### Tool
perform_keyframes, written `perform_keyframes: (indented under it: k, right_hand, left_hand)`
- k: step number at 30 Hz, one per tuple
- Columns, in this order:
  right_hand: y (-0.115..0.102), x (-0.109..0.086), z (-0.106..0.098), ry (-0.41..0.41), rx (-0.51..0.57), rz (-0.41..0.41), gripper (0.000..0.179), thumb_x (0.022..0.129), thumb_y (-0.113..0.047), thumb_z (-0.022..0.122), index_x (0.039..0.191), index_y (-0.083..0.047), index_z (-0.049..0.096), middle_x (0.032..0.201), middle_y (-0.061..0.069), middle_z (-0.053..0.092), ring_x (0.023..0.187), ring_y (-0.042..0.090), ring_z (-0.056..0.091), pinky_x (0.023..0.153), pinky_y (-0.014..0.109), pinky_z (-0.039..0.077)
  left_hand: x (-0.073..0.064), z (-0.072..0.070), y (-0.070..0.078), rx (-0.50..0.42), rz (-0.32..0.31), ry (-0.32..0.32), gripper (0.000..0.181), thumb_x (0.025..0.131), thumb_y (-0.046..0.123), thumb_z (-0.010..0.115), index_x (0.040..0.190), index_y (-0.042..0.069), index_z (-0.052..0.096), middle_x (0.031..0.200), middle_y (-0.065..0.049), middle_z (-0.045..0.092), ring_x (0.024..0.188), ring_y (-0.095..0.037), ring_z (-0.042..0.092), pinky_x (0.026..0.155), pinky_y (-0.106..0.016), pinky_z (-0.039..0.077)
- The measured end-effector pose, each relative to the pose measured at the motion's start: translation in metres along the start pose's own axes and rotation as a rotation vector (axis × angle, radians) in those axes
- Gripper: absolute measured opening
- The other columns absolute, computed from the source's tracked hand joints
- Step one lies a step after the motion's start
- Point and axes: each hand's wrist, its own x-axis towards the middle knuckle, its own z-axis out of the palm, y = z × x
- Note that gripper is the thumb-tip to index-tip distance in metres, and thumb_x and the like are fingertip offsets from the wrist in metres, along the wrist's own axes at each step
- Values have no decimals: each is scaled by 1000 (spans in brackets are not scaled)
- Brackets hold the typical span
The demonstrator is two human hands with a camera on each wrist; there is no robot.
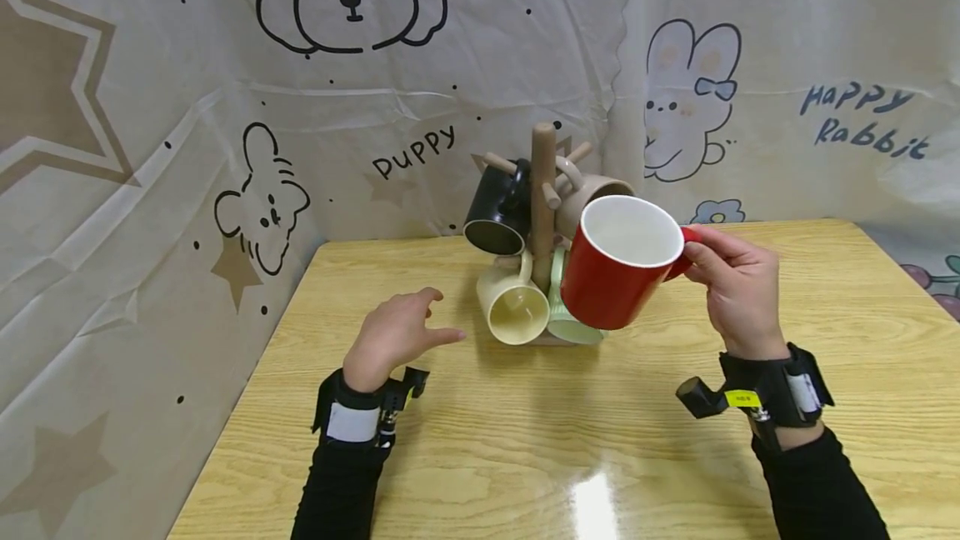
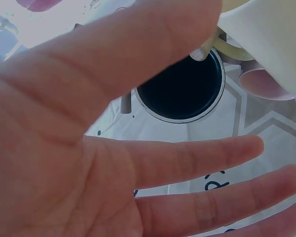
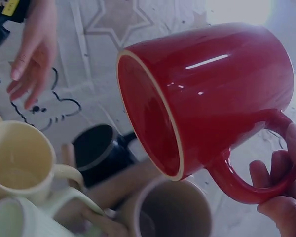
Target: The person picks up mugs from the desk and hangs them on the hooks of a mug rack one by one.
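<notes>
My right hand (image 1: 738, 294) grips the handle of a red mug (image 1: 611, 294) with a white inside, held up in front of the rack's right side. In the right wrist view the red mug (image 3: 212, 94) shows its base, with fingers curled round the handle. Left of the rack, my left hand (image 1: 397, 332) is held with thumb and fingers spread, nothing between them. On the wooden mug rack (image 1: 543, 182) hang a black mug (image 1: 495, 211), a beige mug (image 1: 592, 190), a yellow mug (image 1: 513, 307) and a green mug (image 1: 573, 327), the last partly hidden by the red one.
The rack stands on a light wood table (image 1: 487, 457) near its back edge. Behind it hangs a pale cloth (image 1: 480, 40) printed with cartoon animals and stars. Bare rack pegs (image 1: 551, 197) stick out near the post.
</notes>
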Motion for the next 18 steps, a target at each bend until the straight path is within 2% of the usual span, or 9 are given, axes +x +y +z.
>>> perform_keyframes:
  k: [5,11,14,16,18]
  right_hand:
    - [8,-9,18,-84,-131,39,17,86,-3,62,96,-11,72,85,-7,71,72,4,67,68,16,53]
    - [22,-23,39,-203,-339,-24,22,83,0,64,101,12,64,85,-18,68,73,1,65,68,15,53]
    - [28,-29,46,-223,-402,-69,21,81,3,64,100,13,64,84,-22,66,72,1,64,67,15,53]
    - [32,-31,48,-216,-426,-77,18,81,4,64,98,10,66,81,-20,66,70,3,64,64,15,53]
    - [35,-33,49,-213,-452,-78,16,82,3,63,97,7,67,78,-12,68,67,4,64,61,15,52]
  left_hand:
    - [1,1,0,2,2,-4,63,80,44,67,125,3,52,109,-16,65,94,-29,62,73,-40,51]
    - [1,1,-1,7,9,4,63,79,45,67,124,3,53,109,-17,65,94,-29,63,72,-40,52]
    - [0,0,-1,2,5,4,63,80,44,67,124,2,53,110,-17,65,95,-30,63,72,-40,53]
    - [0,-1,-1,-1,3,4,63,80,44,67,124,2,53,110,-17,65,95,-30,63,72,-39,53]
    - [-1,-1,-1,-3,2,3,62,80,44,67,124,2,53,110,-17,65,95,-30,63,72,-39,53]
